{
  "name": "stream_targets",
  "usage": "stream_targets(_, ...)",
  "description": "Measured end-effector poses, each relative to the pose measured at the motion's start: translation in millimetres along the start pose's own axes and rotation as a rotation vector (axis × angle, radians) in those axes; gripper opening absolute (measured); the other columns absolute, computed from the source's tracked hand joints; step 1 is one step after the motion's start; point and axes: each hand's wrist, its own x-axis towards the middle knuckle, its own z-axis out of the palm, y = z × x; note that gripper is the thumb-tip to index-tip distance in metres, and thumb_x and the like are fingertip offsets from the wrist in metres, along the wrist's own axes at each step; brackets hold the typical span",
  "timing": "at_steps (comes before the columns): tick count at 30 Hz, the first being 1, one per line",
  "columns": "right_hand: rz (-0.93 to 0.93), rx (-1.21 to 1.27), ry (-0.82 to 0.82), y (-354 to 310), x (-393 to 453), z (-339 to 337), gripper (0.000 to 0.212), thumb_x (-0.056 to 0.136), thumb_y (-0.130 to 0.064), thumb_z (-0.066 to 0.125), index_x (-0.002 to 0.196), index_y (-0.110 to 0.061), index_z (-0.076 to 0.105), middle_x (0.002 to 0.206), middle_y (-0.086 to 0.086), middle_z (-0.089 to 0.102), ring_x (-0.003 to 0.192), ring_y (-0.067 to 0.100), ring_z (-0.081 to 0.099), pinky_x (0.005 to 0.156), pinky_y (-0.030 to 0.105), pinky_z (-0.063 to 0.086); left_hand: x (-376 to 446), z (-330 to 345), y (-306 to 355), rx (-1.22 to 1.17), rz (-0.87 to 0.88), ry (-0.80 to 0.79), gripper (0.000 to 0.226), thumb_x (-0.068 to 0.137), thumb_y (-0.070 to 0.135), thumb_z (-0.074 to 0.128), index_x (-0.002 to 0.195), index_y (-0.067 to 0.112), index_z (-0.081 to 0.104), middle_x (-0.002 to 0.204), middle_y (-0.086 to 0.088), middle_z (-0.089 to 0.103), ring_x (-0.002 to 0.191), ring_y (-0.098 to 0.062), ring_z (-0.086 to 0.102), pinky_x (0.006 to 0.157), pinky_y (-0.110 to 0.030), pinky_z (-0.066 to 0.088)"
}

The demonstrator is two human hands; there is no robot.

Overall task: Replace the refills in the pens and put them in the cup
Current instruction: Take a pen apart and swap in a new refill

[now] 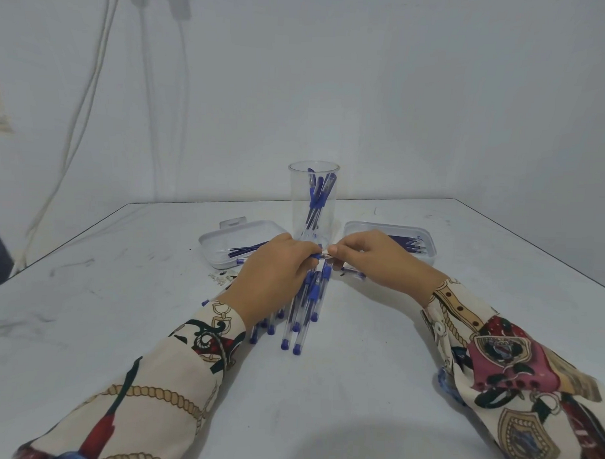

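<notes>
**Both hands on one pen, before the cup**

Head view: your left hand (pixel 275 269) grips a pen (pixel 320 256) while your right hand (pixel 368 255) pinches its tip end. Loose pens (pixel 299 318) lie beneath on the table (pixel 119 326). The clear cup (pixel 312 202), holding pens, stands just behind, between two white trays (pixel 225 240).

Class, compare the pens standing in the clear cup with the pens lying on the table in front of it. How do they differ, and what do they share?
The pens in the cup stand nearly upright, leaning on its wall; the pens on the table lie flat in a loose bundle. Those in the cup are untouched, while the left hand partly covers those on the table. Both sets have clear barrels with blue parts.
</notes>
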Motion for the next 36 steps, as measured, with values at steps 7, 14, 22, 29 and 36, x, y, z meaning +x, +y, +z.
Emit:
stream_targets(7,-0.046,0.155,0.002,-2.8,-1.1,-1.0,0.011,0.082,-0.015,0.073,0.089,-0.021,0.067,0.077,-0.005,0.065,0.066,0.004,0.059,0.056,0.01,0.044,0.1,1.9,-1.6,0.009,-0.003,0.003,0.027,0.097,0.026,0.043,0.119,0.024,0.058,0.089,0.001,0.055,0.089,-0.018,0.052,0.071,-0.025,0.037)
stream_targets(14,-0.015,0.061,-0.006,-3.2,-2.9,-0.4,0.026,0.09,-0.039,0.062,0.087,-0.016,0.073,0.08,-0.003,0.073,0.064,-0.001,0.059,0.054,0.011,0.041,0.6,1.7,-2.2,0.001,0.003,0.012,0.025,0.097,0.025,0.044,0.117,0.024,0.059,0.086,0.001,0.055,0.087,-0.017,0.049,0.071,-0.028,0.039)
stream_targets(22,-0.003,0.118,-0.01,-2.3,-2.5,-0.8,0.014,0.083,-0.033,0.072,0.093,-0.023,0.071,0.079,-0.007,0.071,0.078,0.009,0.066,0.069,0.023,0.05,0.2,0.3,-0.6,0.01,0.008,0.015,0.026,0.098,0.025,0.043,0.117,0.022,0.059,0.084,0.004,0.051,0.083,-0.012,0.043,0.07,-0.026,0.036)
stream_targets(29,-0.009,0.104,0.006,-3.5,-2.7,-0.5,0.01,0.086,-0.031,0.07,0.086,-0.021,0.071,0.076,-0.007,0.071,0.071,0.004,0.062,0.06,0.016,0.045,-0.5,-1.2,0.9,0.006,0.0,-0.002,0.025,0.097,0.025,0.043,0.116,0.023,0.059,0.088,0.0,0.057,0.09,-0.017,0.049,0.072,-0.028,0.038)
stream_targets(36,-0.015,0.124,0.005,-3.3,-3.4,-1.1,0.017,0.088,-0.032,0.067,0.094,-0.019,0.073,0.081,-0.005,0.073,0.083,0.011,0.069,0.075,0.022,0.052,0.0,-0.2,0.2,0.01,-0.02,-0.002,0.026,0.098,0.026,0.043,0.118,0.025,0.058,0.09,0.0,0.057,0.085,-0.014,0.048,0.075,-0.027,0.041)
